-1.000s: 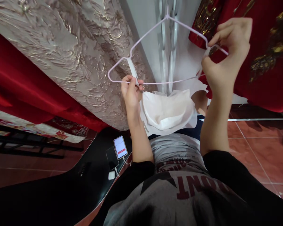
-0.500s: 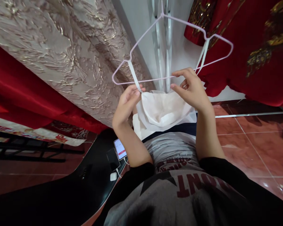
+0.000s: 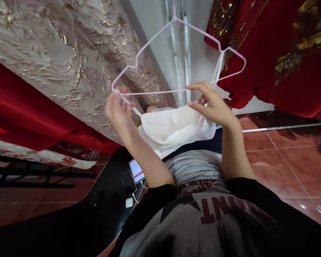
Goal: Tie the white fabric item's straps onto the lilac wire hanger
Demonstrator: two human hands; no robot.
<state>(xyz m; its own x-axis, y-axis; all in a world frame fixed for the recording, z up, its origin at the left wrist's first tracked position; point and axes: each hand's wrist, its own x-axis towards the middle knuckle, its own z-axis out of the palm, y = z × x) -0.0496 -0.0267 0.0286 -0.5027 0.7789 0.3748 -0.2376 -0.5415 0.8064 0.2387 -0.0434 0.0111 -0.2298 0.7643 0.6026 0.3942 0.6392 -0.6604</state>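
At the far left, plain red cloth (image 3: 45, 103) is seen beside a textured, pale metallic cloth (image 3: 77, 57), and below them a lit phone (image 3: 136, 171) and a dark phone (image 3: 128, 182) are carried by a black desk (image 3: 69, 214). The left hand (image 3: 119, 109) is blurred at the left end of a pink hanger (image 3: 155, 93); its fingers are curled about the left strap (image 3: 137, 112), but whether the strap is pinched cannot be told. The hanger's left notch is left bare. Between the forearms, the white garment (image 3: 173, 125) is hung below the lower bar, in front of the person's waist. It is judged light, soft and limp, easily creased, and best held by its straps or upper edge; the hanger looks thin but stiff, best steadied by its lower bar. The right hand (image 3: 205, 101) is held open at that bar, thumb and forefinger parted. Further right, the right strap (image 3: 219, 66) is looped over the right notch, backed by gold-decorated red cloth (image 3: 270, 53)
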